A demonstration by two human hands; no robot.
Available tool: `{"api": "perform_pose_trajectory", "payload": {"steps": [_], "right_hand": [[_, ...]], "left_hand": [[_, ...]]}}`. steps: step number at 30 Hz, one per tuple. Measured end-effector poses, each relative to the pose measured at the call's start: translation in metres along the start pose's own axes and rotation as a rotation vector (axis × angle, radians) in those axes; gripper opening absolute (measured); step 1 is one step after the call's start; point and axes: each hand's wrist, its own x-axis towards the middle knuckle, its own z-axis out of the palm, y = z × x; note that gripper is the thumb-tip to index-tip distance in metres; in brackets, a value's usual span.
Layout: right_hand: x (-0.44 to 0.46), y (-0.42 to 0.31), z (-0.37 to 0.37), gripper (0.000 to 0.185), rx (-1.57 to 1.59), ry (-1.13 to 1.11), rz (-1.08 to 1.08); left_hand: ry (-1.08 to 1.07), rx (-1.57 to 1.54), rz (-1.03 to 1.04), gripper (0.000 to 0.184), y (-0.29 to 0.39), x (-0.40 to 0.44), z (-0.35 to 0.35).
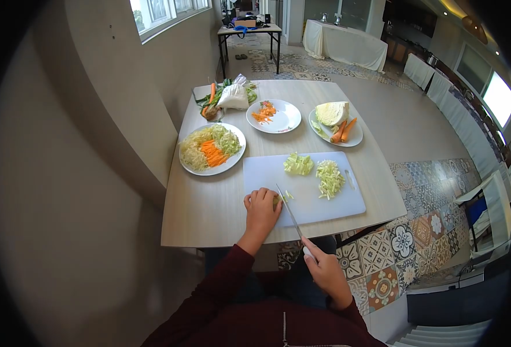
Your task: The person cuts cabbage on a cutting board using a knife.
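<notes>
My left hand (262,207) is closed over a small piece of cabbage (276,200) on the left part of the white cutting board (261,169), its fingers curled and mostly hiding the piece. In my right hand (323,267) is a knife (290,213) with a pale handle. The blade points away from me, just right of my left fingertips, beside a few cut cabbage strips (289,195). Farther back on the board lies a stack of cabbage leaf pieces (298,164). A heap of shredded cabbage (329,178) sits to its right, near the board's handle slot.
Behind the board, a left plate (241,156) carries shredded vegetables and carrot strips. The middle plate (287,120) holds carrot bits; the right plate (355,139) holds a cabbage chunk (332,113) and carrots (343,132). A white plastic bag (234,96) and vegetables stand at the far left corner.
</notes>
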Motion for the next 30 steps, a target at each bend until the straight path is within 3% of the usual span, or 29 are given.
{"api": "perform_pose_trajectory", "payload": {"steps": [22, 30], "right_hand": [[0.0079, 0.0073, 0.0033, 0.048, 0.363, -0.072, 0.113], [0.0076, 0.0043, 0.0043, 0.048, 0.348, -0.106, 0.127]], "left_hand": [[-0.007, -0.004, -0.002, 0.016, 0.0022, 0.0009, -0.0033], [0.007, 0.01, 0.003, 0.014, 0.0026, 0.0007, -0.0021]]}}
